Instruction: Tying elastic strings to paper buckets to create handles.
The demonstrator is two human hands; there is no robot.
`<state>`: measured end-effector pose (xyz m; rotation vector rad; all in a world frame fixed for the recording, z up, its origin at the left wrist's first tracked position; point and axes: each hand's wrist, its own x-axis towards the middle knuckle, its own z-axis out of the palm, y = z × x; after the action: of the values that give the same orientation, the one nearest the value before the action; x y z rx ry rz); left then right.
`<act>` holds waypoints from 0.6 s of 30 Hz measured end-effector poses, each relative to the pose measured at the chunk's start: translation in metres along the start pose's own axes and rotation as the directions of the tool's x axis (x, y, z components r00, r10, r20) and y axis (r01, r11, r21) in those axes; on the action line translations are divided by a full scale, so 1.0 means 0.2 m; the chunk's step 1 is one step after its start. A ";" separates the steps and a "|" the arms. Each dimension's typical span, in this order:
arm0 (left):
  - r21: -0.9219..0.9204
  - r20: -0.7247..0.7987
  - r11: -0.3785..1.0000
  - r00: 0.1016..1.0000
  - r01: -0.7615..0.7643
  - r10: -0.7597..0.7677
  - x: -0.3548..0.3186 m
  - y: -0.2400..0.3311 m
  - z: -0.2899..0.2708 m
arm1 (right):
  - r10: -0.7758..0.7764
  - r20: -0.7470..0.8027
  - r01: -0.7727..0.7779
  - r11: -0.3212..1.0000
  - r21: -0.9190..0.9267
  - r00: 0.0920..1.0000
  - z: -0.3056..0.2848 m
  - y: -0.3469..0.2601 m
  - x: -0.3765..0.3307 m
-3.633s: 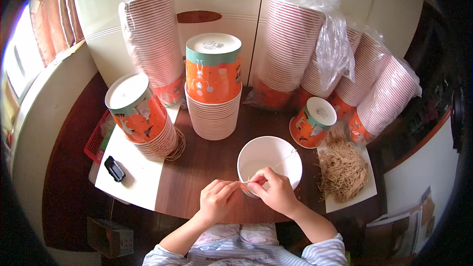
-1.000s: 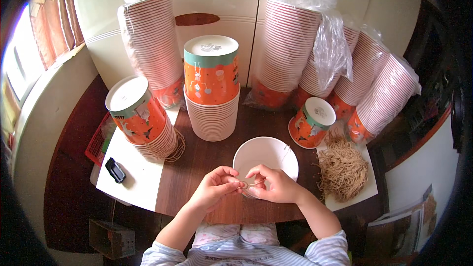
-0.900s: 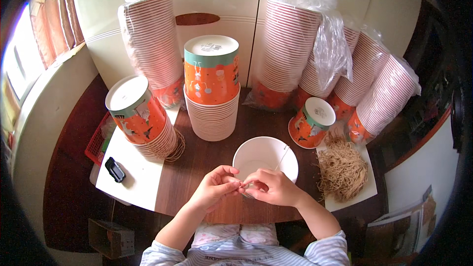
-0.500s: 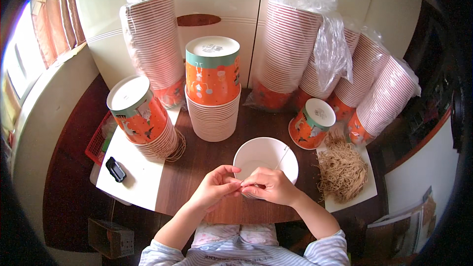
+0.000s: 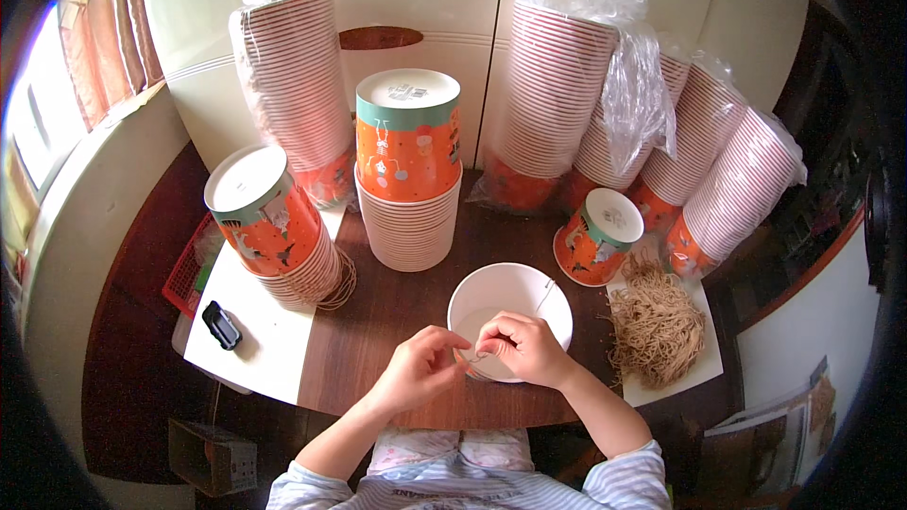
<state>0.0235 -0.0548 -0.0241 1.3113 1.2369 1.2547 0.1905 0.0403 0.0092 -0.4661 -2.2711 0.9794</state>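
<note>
A paper bucket (image 5: 507, 288), white inside, stands mouth up in front of me at the table's near edge. A thin piece of twine (image 5: 545, 297) is fixed at its far right rim and hangs inside. My right hand (image 5: 522, 349) is closed in a pinch on twine over the bucket's near side. Just left of it, at the near rim, my left hand (image 5: 423, 365) has thumb and fingers brought together on the twine. A short length of it shows between the two hands; the exact hold of the left fingertips is partly hidden.
A heap of tan twine (image 5: 659, 326) lies on white card at right, beside an upturned orange bucket (image 5: 599, 238). Upturned stacks stand at centre (image 5: 408, 170) and left (image 5: 269, 227). Tall plastic-wrapped stacks (image 5: 557, 85) line the back. A small black tray (image 5: 222, 325) lies at left.
My hands have drawn slightly apart. The right has risen a little off the near rim with twine in its fingers; the left has shifted slightly. The bucket stays put.
</note>
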 end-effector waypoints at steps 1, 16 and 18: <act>0.177 -0.014 0.978 0.993 -0.109 0.113 0.00 0.05 0.02 | 0.020 0.008 -0.020 1.000 0.008 1.000 0.00 0.00 0.00; -0.424 -0.068 0.905 0.998 -0.027 -0.002 0.00 0.02 0.04 | 0.095 0.044 -0.097 0.995 0.026 0.994 0.00 0.01 -0.03; -0.471 -0.070 0.882 0.998 -0.025 -0.009 0.00 0.01 0.02 | 0.097 0.049 -0.098 0.995 0.026 0.994 0.00 0.00 -0.02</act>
<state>0.0284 -0.0551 -0.0232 0.9203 0.8901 1.5037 0.1948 0.0386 0.0069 -0.5519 -2.2919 1.0804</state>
